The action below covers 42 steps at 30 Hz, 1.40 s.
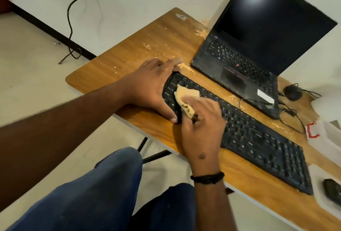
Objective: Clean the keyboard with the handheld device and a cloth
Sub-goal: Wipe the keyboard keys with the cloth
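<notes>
A long black keyboard (254, 138) lies diagonally on the wooden desk (132, 59). My left hand (153, 87) wraps around the keyboard's left end, thumb on its front edge and fingers over its back edge. My right hand (201, 123) is closed on a crumpled yellow cloth (186, 99) and presses it onto the keys at the left end. Part of the cloth is hidden under my fingers. No handheld device is clearly visible.
An open black laptop (258, 50) with a dark screen stands behind the keyboard. A black mouse (293, 92) and its cables lie to the right. White bags (324, 136) and a dark object (332, 193) sit at the right edge. My knees are below the desk.
</notes>
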Motion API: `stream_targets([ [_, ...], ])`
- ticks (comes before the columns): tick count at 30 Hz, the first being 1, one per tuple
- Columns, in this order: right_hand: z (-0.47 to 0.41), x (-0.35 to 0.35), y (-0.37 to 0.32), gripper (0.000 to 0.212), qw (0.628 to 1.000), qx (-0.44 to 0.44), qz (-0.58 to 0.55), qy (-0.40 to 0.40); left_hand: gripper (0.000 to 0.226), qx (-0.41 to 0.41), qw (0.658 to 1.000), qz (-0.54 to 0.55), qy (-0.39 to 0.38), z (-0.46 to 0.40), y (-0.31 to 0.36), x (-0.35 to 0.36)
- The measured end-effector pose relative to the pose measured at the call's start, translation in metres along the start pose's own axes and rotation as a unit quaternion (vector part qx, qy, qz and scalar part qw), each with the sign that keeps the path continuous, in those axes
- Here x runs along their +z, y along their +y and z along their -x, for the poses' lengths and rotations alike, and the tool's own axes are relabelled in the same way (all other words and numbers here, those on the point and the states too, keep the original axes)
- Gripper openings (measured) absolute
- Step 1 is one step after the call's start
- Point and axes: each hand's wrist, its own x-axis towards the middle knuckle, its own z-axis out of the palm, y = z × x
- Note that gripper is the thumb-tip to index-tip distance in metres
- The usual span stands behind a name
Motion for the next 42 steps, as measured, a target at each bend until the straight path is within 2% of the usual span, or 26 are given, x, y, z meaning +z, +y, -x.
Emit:
stream_targets([
  [6, 0.007, -0.016, 0.015, 0.028, 0.997, -0.054, -0.05, -0.032, 0.149, -0.017, 1.0, -0.002, -0.018, 0.002, 0.007, -0.003],
  [11, -0.002, 0.001, 0.015, 0.028, 0.997, 0.004, 0.002, 0.081, 0.146, -0.007, 1.0, -0.006, -0.004, 0.003, 0.008, -0.004],
  [13, -0.001, 0.005, 0.009, 0.035, 0.999, 0.014, 0.023, 0.045, 0.145, -0.002, 1.0, -0.003, 0.002, 0.005, 0.01, -0.004],
  [15, 0.003, 0.008, 0.003, 0.04, 0.998, -0.001, 0.041, -0.038, 0.144, 0.006, 1.0, 0.0, 0.007, 0.005, 0.01, -0.004],
  [17, 0.008, 0.003, 0.002, 0.036, 0.998, -0.027, 0.018, -0.056, 0.143, 0.009, 1.0, 0.003, 0.007, 0.005, 0.011, -0.004],
  [19, 0.011, -0.005, 0.002, 0.03, 0.998, -0.011, -0.056, -0.022, 0.143, 0.001, 1.0, 0.003, -0.001, 0.005, 0.012, -0.004],
  [21, 0.012, -0.006, 0.003, 0.027, 0.996, -0.005, -0.083, 0.026, 0.145, -0.007, 1.0, 0.002, -0.005, 0.005, 0.013, -0.005],
  [24, 0.009, 0.0, 0.002, 0.036, 0.997, 0.008, -0.001, 0.075, 0.146, -0.011, 1.0, 0.003, -0.002, 0.007, 0.015, -0.006],
  [26, 0.002, 0.005, -0.002, 0.042, 0.998, 0.028, 0.053, 0.035, 0.145, -0.011, 1.0, 0.0, 0.002, 0.007, 0.016, -0.005],
  [28, 0.0, 0.007, -0.005, 0.037, 0.995, 0.003, 0.09, -0.031, 0.142, -0.009, 1.0, -0.007, 0.007, 0.006, 0.015, -0.003],
  [30, 0.002, 0.004, -0.002, 0.03, 0.997, -0.029, 0.055, -0.039, 0.142, -0.01, 1.0, -0.01, 0.009, 0.006, 0.014, -0.002],
  [34, 0.008, -0.011, 0.008, 0.019, 0.995, -0.025, -0.094, 0.015, 0.149, -0.009, 1.0, -0.006, 0.001, 0.009, 0.018, -0.005],
  [36, 0.009, -0.008, 0.007, 0.02, 0.995, -0.023, -0.07, 0.062, 0.147, -0.009, 1.0, -0.007, 0.001, 0.009, 0.017, -0.004],
  [38, 0.007, -0.003, 0.005, 0.029, 0.994, 0.026, -0.005, 0.106, 0.147, -0.008, 1.0, -0.013, 0.002, 0.008, 0.016, -0.003],
  [39, 0.004, 0.0, 0.003, 0.033, 0.992, 0.062, 0.024, 0.105, 0.147, -0.007, 1.0, -0.014, 0.004, 0.008, 0.015, -0.002],
  [40, 0.0, 0.002, 0.002, 0.035, 0.992, 0.086, 0.053, 0.079, 0.147, -0.007, 1.0, -0.015, 0.005, 0.007, 0.015, -0.002],
  [42, -0.002, 0.006, -0.003, 0.031, 0.994, 0.05, 0.099, -0.001, 0.147, -0.001, 1.0, -0.018, 0.007, 0.007, 0.015, -0.001],
])
